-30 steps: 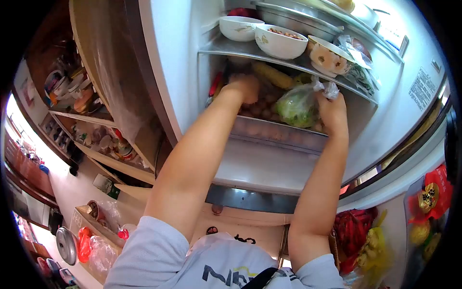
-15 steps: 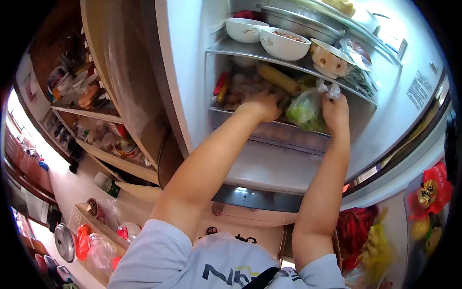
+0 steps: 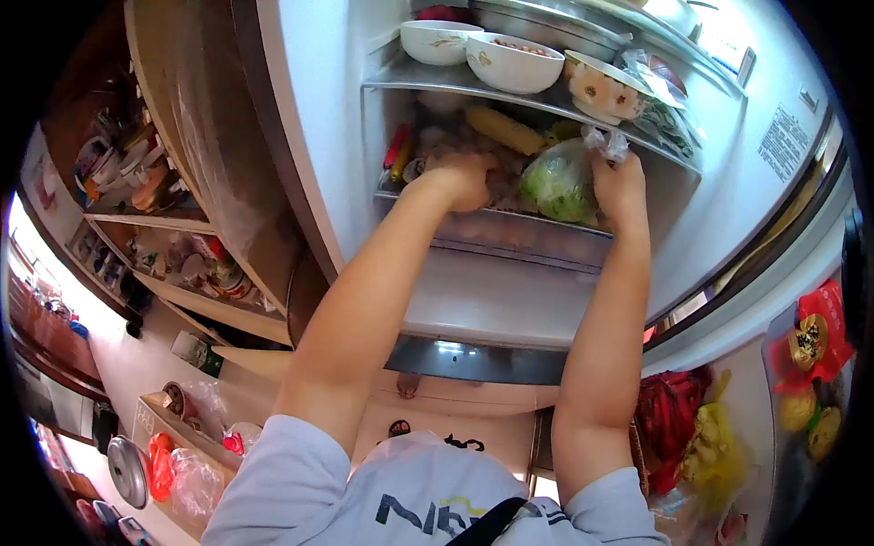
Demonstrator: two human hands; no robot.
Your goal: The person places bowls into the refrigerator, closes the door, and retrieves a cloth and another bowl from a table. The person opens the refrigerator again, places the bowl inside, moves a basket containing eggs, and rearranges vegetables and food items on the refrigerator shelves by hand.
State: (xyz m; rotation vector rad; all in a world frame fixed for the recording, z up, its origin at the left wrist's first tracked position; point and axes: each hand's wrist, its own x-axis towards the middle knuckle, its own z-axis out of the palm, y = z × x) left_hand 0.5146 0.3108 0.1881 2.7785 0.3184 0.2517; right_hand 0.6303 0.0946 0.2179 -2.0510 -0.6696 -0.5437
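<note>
My right hand (image 3: 621, 187) is closed on the knotted top of a clear plastic bag of green vegetables (image 3: 560, 185), at the right of a fridge drawer (image 3: 519, 238). My left hand (image 3: 462, 180) reaches into the drawer's left half, its fingers curled and partly hidden among round, pale items that look like eggs. Whatever those fingers hold, if anything, I cannot make out. Behind the hands lies a long yellow vegetable (image 3: 503, 131). A red packet (image 3: 396, 146) stands at the drawer's left end.
Above the drawer, a glass shelf (image 3: 410, 77) carries two white bowls (image 3: 514, 65), a flower-patterned bowl (image 3: 603, 86) and a metal basin (image 3: 555, 29). Left of the fridge stands a cabinet (image 3: 164, 218) with cluttered shelves. Red and yellow bags (image 3: 710, 446) are at the lower right.
The camera view has shifted, so the fridge appears further left and higher. My left hand has moved slightly left within the drawer. My right hand keeps its grip on the bag.
</note>
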